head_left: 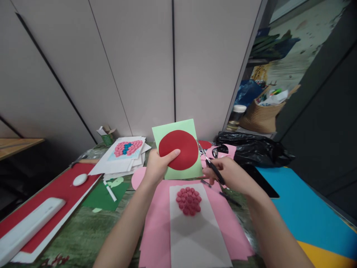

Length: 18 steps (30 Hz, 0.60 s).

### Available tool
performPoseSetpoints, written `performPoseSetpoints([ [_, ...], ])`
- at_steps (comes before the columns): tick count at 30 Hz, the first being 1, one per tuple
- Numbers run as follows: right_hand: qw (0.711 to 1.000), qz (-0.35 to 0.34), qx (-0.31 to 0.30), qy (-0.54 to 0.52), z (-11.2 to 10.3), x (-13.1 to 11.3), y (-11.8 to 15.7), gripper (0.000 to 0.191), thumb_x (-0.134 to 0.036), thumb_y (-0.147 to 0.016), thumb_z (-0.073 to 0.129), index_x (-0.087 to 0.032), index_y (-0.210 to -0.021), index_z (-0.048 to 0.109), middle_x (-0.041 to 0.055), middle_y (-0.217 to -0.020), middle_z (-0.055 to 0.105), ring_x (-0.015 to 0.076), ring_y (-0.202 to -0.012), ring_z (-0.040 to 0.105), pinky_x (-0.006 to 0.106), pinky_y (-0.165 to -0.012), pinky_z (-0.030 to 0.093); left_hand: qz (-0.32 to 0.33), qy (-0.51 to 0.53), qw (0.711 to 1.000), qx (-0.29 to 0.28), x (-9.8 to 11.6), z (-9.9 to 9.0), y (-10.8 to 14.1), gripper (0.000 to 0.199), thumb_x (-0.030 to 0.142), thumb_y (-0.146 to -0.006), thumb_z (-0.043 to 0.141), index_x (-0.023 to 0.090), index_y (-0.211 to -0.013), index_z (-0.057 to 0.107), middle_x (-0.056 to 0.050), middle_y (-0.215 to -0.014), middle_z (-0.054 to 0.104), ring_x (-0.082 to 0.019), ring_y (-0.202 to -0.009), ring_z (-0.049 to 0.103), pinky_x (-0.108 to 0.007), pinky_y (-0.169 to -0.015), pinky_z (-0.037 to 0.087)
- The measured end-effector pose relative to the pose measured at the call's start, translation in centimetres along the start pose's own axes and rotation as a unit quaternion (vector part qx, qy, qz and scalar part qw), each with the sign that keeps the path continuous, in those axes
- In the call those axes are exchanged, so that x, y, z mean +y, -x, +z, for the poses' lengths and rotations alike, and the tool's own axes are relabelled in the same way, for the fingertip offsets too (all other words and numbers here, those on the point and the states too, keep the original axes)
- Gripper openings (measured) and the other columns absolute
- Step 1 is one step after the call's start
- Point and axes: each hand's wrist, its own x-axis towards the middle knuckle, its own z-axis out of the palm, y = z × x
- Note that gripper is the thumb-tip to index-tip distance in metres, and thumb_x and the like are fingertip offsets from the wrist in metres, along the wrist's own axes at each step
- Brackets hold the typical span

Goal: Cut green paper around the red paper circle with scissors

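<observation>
My left hand (159, 163) pinches a light green paper sheet (182, 174) and a red paper circle (184, 147) lying over it, thumb on the red. Both are held up above the table. In my right hand (223, 172) are black-handled scissors (213, 169), their blades reaching the right edge of the green sheet beside the circle. Below the hands, a white paper strip (195, 242) lies on pink paper (156, 223) and bears a round cluster of pink-red balls (189, 201).
White sheets with a pink and blue ball picture (128, 148), green paper (103, 197), a glue stick (110, 191) and red board (67, 190) lie left. At right are a black bag (256, 150), a dark tablet (260, 181) and blue paper (304, 201).
</observation>
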Motion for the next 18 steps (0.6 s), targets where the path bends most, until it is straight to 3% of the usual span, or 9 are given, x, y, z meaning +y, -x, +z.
performPoseSetpoints([
  [18, 1.0, -0.017, 0.0, 0.001, -0.24, -0.76, 0.25, 0.034, -0.038, -0.076, 0.056, -0.016, -0.05, 0.052, 0.0007, -0.049, 0.055, 0.0117, -0.049, 0.046, 0.023, -0.046, 0.031, -0.002, -0.041, 0.999, 0.019, 0.33, -0.01, 0.16, 0.037, 0.026, -0.059, 0.074, 0.012, -0.092, 0.068, -0.01, -0.093, 0.07, -0.027, -0.086, 0.064, -0.035, -0.071, 0.052],
])
